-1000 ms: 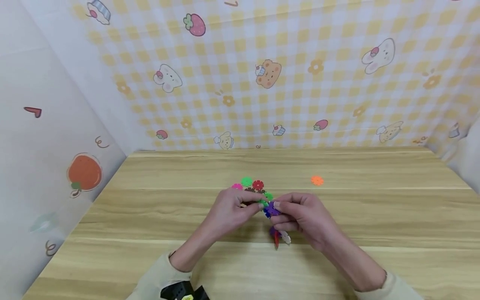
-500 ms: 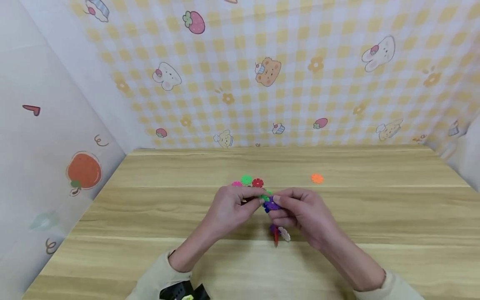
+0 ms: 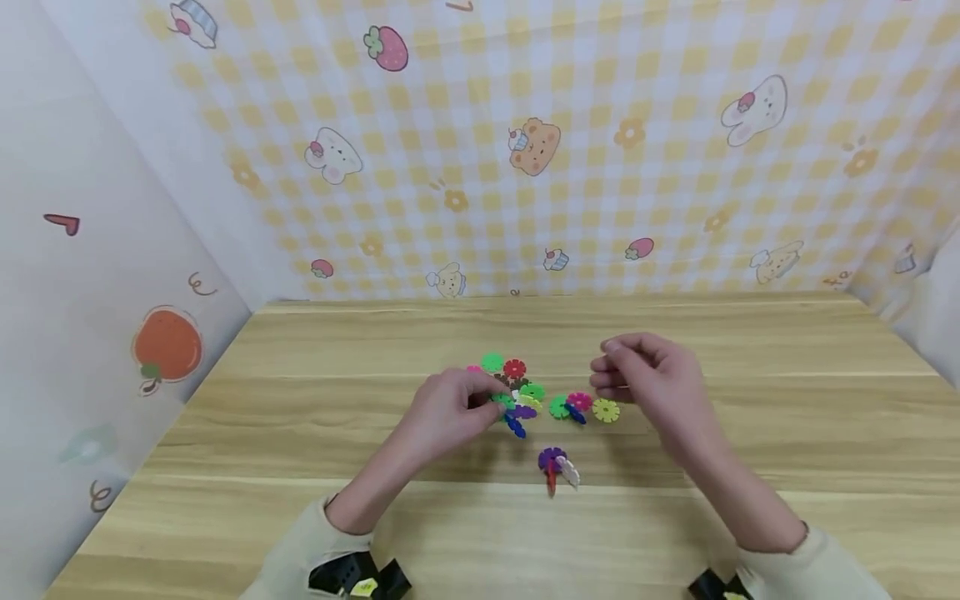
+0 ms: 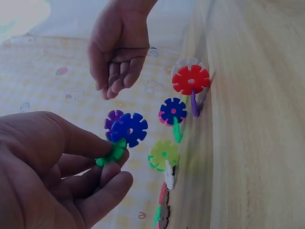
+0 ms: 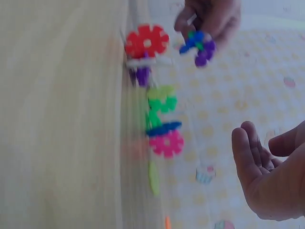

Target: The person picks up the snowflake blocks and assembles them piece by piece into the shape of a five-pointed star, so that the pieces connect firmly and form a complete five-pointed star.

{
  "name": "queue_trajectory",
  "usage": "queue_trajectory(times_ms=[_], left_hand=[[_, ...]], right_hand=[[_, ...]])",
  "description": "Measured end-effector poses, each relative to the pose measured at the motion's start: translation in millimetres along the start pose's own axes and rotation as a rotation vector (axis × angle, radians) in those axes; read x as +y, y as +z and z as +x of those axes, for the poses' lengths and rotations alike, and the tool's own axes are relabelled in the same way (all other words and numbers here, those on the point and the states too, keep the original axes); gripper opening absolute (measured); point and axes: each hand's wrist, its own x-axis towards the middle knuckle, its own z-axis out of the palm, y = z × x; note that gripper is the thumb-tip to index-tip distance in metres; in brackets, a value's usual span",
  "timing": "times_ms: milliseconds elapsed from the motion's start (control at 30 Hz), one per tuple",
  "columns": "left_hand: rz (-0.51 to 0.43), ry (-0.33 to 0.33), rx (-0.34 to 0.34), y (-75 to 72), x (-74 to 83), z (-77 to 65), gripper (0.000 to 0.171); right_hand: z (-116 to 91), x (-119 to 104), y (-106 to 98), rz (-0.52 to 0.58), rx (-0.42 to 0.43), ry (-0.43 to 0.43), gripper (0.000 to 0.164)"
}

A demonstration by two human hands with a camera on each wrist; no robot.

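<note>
Left grip [image 3: 446, 414] pinching a joined cluster [image 3: 522, 412]; right grip [image 3: 663, 379] loose.
Head: cluster at the left grip's fingertips; a yellow disc [image 3: 601, 412] near the right grip's. Left wrist: thumb and fingers pinch a green disc [image 4: 112, 152], a blue disc [image 4: 122, 128] beyond. Right wrist: right grip's thumb apart from its fingers, nothing between. Seemingly between joins; the next calls for picking another piece and matching slots.

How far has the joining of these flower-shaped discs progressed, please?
Looks done: the purple-red-white cluster and the green-pink-blue cluster stand joined. In hand: the left hand pinches a green-blue-purple cluster; the right hand holds nothing. Probably remaining: the yellow disc, lying single, and attaching the clusters, which still sit apart.
</note>
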Motion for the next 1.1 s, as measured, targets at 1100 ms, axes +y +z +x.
queue_trajectory(times_ms=[1100], left_hand=[[-0.208,-0.173,-0.210,28.3,-27.4,10.9,0.018]], right_hand=[[33,44,-38,-0.386,-0.279,0.128,0.044]])
